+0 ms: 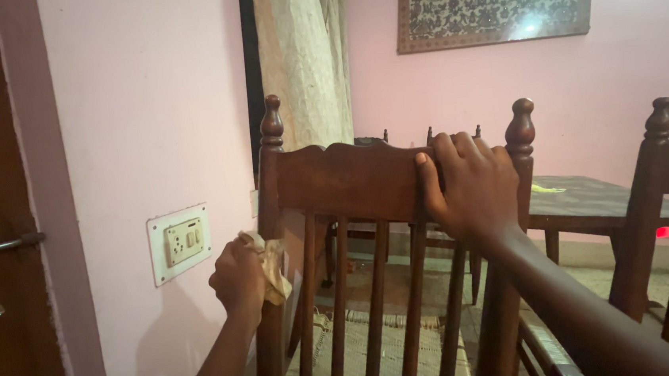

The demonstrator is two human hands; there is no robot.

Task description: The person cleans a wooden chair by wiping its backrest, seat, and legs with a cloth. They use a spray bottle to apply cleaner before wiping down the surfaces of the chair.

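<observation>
Gripping the top rail of a dark wooden chair (342, 181) with your right hand (470, 187), you steady the chair's back while your left hand (238, 279) presses a crumpled beige cloth (271, 263) against its left upright post. The right hand's fingers are curled over the rail's upper edge near the right finial, thumb on the near face; the left hand is closed in a fist around the cloth, which bunches out between hand and post. The post runs vertically, its long axis straight up from the seat to the turned knob at the top, and it lies directly against your left hand, the nearer of the two to it; the right hand sits higher and well to the other side of the backrest. Vertical spindles fill the space between. On the pink wall to the left, a white switch plate (180, 244) sits just beside the cloth hand. Beyond the chair stand a wooden table (590, 204) and a second chair (662, 210) at right; no container shows anywhere in view.
</observation>
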